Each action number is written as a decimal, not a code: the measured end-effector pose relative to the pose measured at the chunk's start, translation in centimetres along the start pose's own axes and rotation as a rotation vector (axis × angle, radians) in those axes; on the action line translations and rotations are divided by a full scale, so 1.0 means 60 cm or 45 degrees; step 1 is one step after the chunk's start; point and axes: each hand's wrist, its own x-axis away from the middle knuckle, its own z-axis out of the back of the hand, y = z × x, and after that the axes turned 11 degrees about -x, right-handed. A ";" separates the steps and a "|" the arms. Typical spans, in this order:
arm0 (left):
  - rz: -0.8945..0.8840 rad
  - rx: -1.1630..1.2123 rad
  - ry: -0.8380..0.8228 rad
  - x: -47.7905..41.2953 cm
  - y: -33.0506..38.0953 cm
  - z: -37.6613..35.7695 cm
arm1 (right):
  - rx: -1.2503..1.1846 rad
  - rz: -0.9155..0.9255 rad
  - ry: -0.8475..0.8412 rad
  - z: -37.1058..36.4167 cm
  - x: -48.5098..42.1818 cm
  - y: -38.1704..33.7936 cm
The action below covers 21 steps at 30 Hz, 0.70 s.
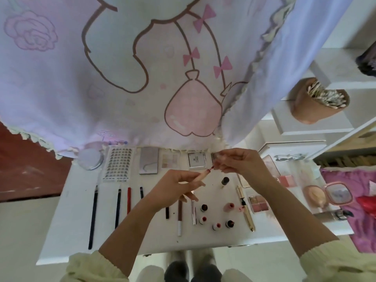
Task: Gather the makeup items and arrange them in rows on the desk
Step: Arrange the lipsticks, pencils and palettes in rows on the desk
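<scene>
- Head view, desk (61, 231): white, flat, hard top. It bears the rows, and anything round that you set down loose may roll on it.
- Palettes (149, 160), back row, lying flat side by side under the curtain (122, 78) hem: stiff cases, probably fragile inside. Take each by its long edges.
- Pencils (93, 216), second row on your left, laid parallel: light, rigid, inclined to roll. Pinch at mid-barrel.
- Gold tube (247, 210), lying towards the right end of the desk: smooth, probably slippery. Grip it at the middle.
- Lip tube (200, 175), the item in hand, held above the middle of the desk and clear of the rows. Your left hand (175, 188) curls fingers and thumb round its pale barrel; your right hand (240, 163) pinches narrowly at its red-tipped end. Whether a cap sits under those fingers cannot be told. Light, stiff, slick plastic, likely wet at the tip: hold the barrel low and keep the tip off the desk.
- Lipsticks (204, 207), five short ones standing upright and uncapped in a loose cluster right of the pencils: easily toppled, soft-tipped. Lift each by its base.
</scene>
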 end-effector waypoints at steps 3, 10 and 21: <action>0.003 -0.163 0.033 -0.009 -0.004 0.006 | 0.176 -0.025 -0.055 0.015 0.004 -0.020; -0.032 -0.560 0.098 -0.022 -0.005 0.009 | 1.167 0.012 -0.338 0.024 0.002 -0.051; -0.069 -0.641 0.237 -0.027 -0.008 -0.008 | 1.926 0.298 -0.163 0.043 -0.012 -0.044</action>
